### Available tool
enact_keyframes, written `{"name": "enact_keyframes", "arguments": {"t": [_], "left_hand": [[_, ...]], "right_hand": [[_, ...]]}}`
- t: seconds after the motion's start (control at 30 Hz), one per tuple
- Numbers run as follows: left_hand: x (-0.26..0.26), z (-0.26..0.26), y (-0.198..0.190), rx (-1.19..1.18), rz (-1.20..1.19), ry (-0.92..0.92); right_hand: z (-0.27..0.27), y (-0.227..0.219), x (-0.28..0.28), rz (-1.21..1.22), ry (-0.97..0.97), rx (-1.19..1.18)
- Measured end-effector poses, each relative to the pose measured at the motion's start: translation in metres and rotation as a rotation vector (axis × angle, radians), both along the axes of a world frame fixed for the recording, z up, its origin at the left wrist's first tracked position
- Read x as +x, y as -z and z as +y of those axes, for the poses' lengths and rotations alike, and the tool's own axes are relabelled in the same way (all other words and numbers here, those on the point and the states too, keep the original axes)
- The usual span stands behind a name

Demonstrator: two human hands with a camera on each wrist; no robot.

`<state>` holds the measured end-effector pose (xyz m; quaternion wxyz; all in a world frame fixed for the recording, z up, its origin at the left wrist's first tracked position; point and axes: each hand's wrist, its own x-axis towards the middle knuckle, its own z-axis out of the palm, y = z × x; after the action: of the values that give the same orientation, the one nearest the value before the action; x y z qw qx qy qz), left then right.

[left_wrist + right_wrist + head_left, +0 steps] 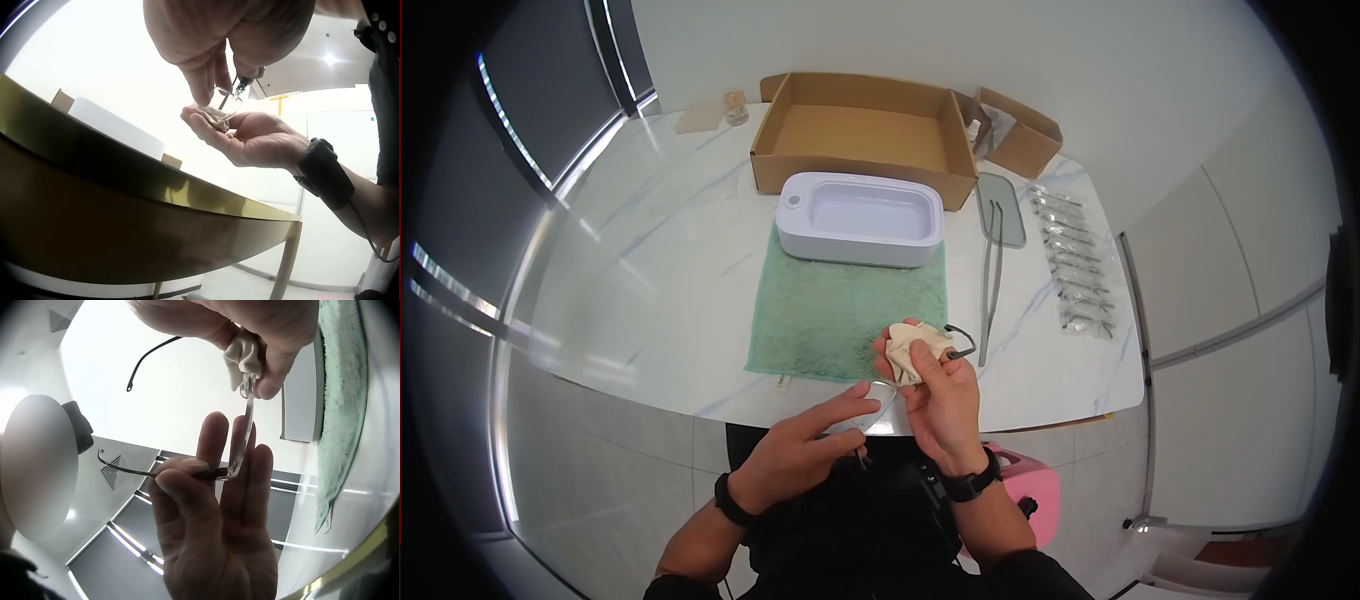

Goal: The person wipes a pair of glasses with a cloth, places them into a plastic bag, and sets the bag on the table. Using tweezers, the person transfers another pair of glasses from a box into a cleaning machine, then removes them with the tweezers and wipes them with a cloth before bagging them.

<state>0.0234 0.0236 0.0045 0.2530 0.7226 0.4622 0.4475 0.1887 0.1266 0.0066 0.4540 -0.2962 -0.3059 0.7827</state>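
Observation:
A pair of clear-framed glasses (251,415) with dark temples spans both hands over the table's front edge. In the right wrist view, my left hand (215,531) pinches a temple near its hinge between thumb and forefinger, the other fingers extended. My right hand (945,400) holds a cream cloth (908,352) folded around the opposite lens, thumb pressing on top. That lens is hidden in the cloth. Beyond the cloth, the other dark temple (968,340) sticks out. In the left wrist view, the cloth (215,119) lies along the right fingers, under the left hand (228,28).
A green towel (830,310) lies ahead, with a white oblong cleaner basin (860,252) at its back edge. Behind stands an open cardboard box (860,170). To the right are long metal tweezers (988,290), a grey tray (1012,215) and several bagged glasses (1080,265).

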Motion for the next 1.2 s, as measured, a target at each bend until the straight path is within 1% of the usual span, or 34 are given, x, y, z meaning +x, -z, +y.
{"name": "enact_keyframes", "arguments": {"t": [0.1, 0.2, 0.27, 0.33, 0.5, 0.57, 0.6, 0.67, 0.7, 0.77, 0.9, 0.97, 1.1, 1.17, 1.2], "left_hand": [[-0.001, -0.001, -0.001, 0.022, -0.013, 0.020], [-0.001, -0.002, -0.004, -0.020, -0.054, 0.027], [-0.001, -0.003, -0.004, 0.032, -0.034, -0.015], [-0.003, -0.005, -0.003, 0.020, -0.048, -0.011], [-0.004, -0.003, 0.007, 0.033, -0.067, -0.047], [-0.003, -0.003, 0.013, 0.061, -0.152, -0.076], [-0.003, -0.005, 0.014, 0.061, -0.151, -0.077], [-0.004, -0.008, 0.017, -0.030, -0.263, -0.128], [-0.005, -0.007, 0.016, -0.028, -0.263, -0.127], [-0.006, -0.006, 0.014, 0.021, -0.240, -0.129], [-0.006, -0.007, 0.009, -0.024, -0.251, -0.114], [-0.008, -0.007, 0.010, 0.022, -0.245, -0.158], [-0.012, -0.004, 0.009, 0.070, -0.252, -0.180], [-0.012, -0.004, 0.010, 0.083, -0.287, -0.166], [-0.012, -0.004, 0.010, 0.082, -0.287, -0.163]], "right_hand": [[0.006, -0.002, 0.003, 0.023, 0.041, 0.020], [0.008, -0.002, 0.002, 0.065, 0.073, 0.016], [0.006, -0.001, 0.000, 0.091, 0.089, 0.004], [0.000, 0.004, -0.002, 0.143, 0.061, -0.051], [-0.013, 0.011, -0.010, 0.111, -0.012, -0.062], [-0.013, 0.011, -0.010, 0.099, -0.057, -0.042], [-0.012, 0.010, -0.009, 0.100, -0.058, -0.043], [-0.009, 0.008, -0.003, 0.118, -0.142, 0.014], [-0.007, 0.007, 0.000, 0.118, -0.141, 0.016], [-0.006, 0.001, 0.006, 0.109, -0.212, 0.025], [-0.003, -0.008, 0.015, 0.051, -0.251, 0.040], [-0.003, -0.007, 0.020, 0.014, -0.296, 0.039], [-0.004, -0.004, 0.031, 0.014, -0.305, -0.022], [-0.003, -0.001, 0.037, 0.107, -0.240, -0.106], [-0.003, -0.001, 0.038, 0.107, -0.236, -0.106]]}}
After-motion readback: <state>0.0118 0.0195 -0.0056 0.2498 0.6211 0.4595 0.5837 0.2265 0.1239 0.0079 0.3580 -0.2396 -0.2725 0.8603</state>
